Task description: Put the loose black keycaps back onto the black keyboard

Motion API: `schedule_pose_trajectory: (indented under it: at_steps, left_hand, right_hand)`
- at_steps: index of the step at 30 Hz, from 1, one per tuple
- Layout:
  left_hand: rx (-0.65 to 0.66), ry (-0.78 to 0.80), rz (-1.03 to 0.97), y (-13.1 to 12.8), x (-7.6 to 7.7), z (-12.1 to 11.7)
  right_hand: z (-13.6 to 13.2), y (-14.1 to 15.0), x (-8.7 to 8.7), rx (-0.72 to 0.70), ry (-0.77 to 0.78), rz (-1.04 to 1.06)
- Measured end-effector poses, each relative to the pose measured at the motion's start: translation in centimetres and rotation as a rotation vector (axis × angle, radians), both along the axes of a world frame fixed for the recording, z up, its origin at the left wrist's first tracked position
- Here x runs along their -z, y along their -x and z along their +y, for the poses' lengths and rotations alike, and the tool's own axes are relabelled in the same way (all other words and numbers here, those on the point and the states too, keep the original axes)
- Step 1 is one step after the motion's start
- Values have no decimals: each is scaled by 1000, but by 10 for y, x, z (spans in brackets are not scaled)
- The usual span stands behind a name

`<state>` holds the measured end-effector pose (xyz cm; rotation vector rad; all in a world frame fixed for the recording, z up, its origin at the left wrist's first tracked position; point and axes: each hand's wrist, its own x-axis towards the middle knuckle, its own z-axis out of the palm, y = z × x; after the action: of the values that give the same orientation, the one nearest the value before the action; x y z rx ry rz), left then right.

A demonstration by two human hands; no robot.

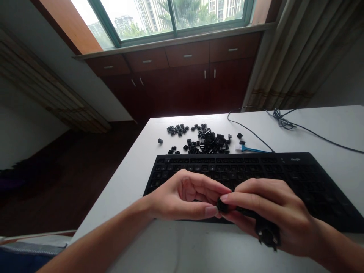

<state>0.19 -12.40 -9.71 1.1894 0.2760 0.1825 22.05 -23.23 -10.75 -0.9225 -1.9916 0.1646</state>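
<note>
Over the front edge of a black keyboard (301, 178) with its keycaps off, both my hands meet at a small black keycap (222, 206). My left hand (182, 197) pinches it from the left between thumb and fingers. From the other side, the fingertips of my right hand (273, 204) press on the same keycap. A larger black part (267, 232) with small prongs sticks out below my right palm, partly hidden by the hand; its kind is unclear. Behind the keyboard lies a heap of loose black keycaps (212, 141).
A blue brush (253, 149) with pale bristles lies behind the keyboard. A black cable (318, 132) runs over the white table (131, 167), coiled in one spot. Smaller groups of keycaps (178, 130) are scattered at the back left.
</note>
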Motion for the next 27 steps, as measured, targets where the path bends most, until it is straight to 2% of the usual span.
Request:
schedule_pose_trajectory:
  at_steps: [19, 27]
  left_hand:
    - [1, 33, 3, -1, -1, 1]
    - [-104, 40, 64, -4, 4, 3]
  right_hand:
    - [1, 0, 0, -13, 23, -9]
    - [3, 2, 3, 21, 42, -8]
